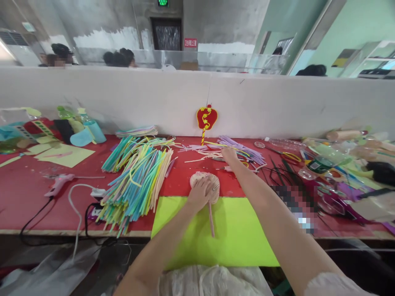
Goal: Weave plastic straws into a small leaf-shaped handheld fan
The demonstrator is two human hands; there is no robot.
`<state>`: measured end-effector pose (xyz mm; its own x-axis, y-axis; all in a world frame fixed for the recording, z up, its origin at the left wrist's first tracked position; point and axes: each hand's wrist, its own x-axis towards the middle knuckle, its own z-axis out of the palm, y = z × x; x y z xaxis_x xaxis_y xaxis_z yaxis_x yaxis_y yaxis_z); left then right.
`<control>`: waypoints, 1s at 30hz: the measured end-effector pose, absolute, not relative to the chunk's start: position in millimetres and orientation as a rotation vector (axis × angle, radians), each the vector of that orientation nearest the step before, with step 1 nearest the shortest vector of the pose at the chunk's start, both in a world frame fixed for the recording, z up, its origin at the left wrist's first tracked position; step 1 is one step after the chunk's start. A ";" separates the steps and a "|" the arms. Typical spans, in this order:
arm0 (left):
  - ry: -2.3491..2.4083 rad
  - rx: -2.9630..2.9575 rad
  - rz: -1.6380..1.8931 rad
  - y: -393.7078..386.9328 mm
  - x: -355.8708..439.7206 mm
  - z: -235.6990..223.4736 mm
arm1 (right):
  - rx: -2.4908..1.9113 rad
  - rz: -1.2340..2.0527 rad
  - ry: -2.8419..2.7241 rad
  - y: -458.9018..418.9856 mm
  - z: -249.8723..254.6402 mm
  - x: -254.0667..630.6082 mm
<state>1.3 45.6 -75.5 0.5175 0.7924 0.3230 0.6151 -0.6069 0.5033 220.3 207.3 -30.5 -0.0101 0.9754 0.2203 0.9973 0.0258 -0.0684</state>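
Observation:
A pale pink fan-shaped craft (213, 193) with a thin stick handle lies over the top edge of a bright green sheet. My left hand (200, 191) rests on its face with the fingers stretched out, covering part of it. Farther off, my right hand (228, 155) reaches down among lilac and pink pipe cleaners (247, 151); its fingertips are hidden, so I cannot see whether it grips any. Beside that hand lie scissors and a small pink-handled tool (228, 168). Behind them, a red fan-shaped craft with yellow trim (206, 118) stands upright against the white partition.
A large heap of multicoloured pipe cleaners (135, 181) lies left of the green sheet (216, 242). Farther left are a pink glue gun (58, 185) with its cord and a yellow paper sheet (69, 155). Plastic bottles (321, 164), yellow-handled scissors (291, 157) and cables clutter the right.

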 end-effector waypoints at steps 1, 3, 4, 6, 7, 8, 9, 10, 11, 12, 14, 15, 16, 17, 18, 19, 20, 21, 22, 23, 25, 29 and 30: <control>1.187 2.408 0.767 45.5 1.2 -74.7 | -2.076 -0.199 -2.119 213.4 -32.2 224.4; 1.204 2.361 0.759 44.5 1.2 -72.6 | -2.108 -0.279 -2.179 221.8 -36.5 232.1; 1.198 2.344 0.746 43.4 1.4 -71.1 | -2.119 -0.307 -2.208 224.9 -38.8 235.9; 1.197 2.316 0.731 40.6 2.0 -67.6 | -2.142 -0.352 -2.253 230.3 -43.1 243.4; 1.195 2.307 0.723 39.1 2.6 -66.0 | -2.148 -0.369 -2.274 232.9 -45.0 246.7; 1.195 2.295 0.726 37.6 3.2 -64.6 | -2.153 -0.385 -2.290 235.6 -46.7 249.8; 1.193 2.283 0.741 36.5 3.9 -63.6 | -2.156 -0.399 -2.303 238.4 -48.0 252.3; 1.187 2.278 0.753 35.6 4.6 -63.2 | -2.154 -0.412 -2.314 241.1 -49.1 254.4; 1.184 2.269 0.753 35.0 5.3 -63.2 | -2.147 -0.422 -2.325 243.7 -49.8 256.0; 1.179 2.263 0.751 34.7 6.0 -63.5 | -2.136 -0.428 -2.337 246.1 -50.0 257.2; 1.162 2.257 0.744 34.8 6.9 -64.7 | -2.100 -0.430 -2.361 249.7 -49.2 259.0; 1.154 2.254 0.745 35.1 7.1 -65.2 | -2.080 -0.426 -2.369 250.8 -48.1 259.8; 1.146 2.251 0.747 35.4 7.1 -65.6 | -2.063 -0.422 -2.375 251.5 -46.8 260.8; 1.143 2.246 0.752 35.7 6.9 -65.8 | -2.046 -0.414 -2.377 251.6 -45.2 262.0; 1.142 2.241 0.757 36.1 6.4 -66.0 | -2.029 -0.405 -2.376 251.2 -43.4 263.4; 1.146 2.231 0.763 36.5 5.9 -66.1 | -2.015 -0.396 -2.376 250.4 -41.6 264.8; 1.151 2.220 0.769 37.0 5.2 -66.3 | -1.995 -0.381 -2.369 249.0 -39.8 266.3; 1.156 2.206 0.775 37.6 4.6 -66.7 | -1.976 -0.360 -2.345 247.0 -38.0 267.6; 1.160 2.189 0.784 38.3 4.0 -67.3 | -1.954 -0.332 -2.305 244.5 -36.2 268.5; 1.160 2.174 0.793 39.3 3.6 -68.2 | -1.921 -0.290 -2.239 241.2 -34.2 268.7; 1.155 2.139 0.828 42.2 2.9 -70.7 | -1.870 -0.237 -2.129 232.3 -29.2 266.0; 1.084 2.088 0.933 49.6 0.4 -76.1 | -1.711 -0.182 -1.882 201.2 -12.3 242.1; 1.064 2.069 0.963 51.0 -0.8 -76.9 | -1.592 -0.127 -1.727 189.9 -7.1 231.8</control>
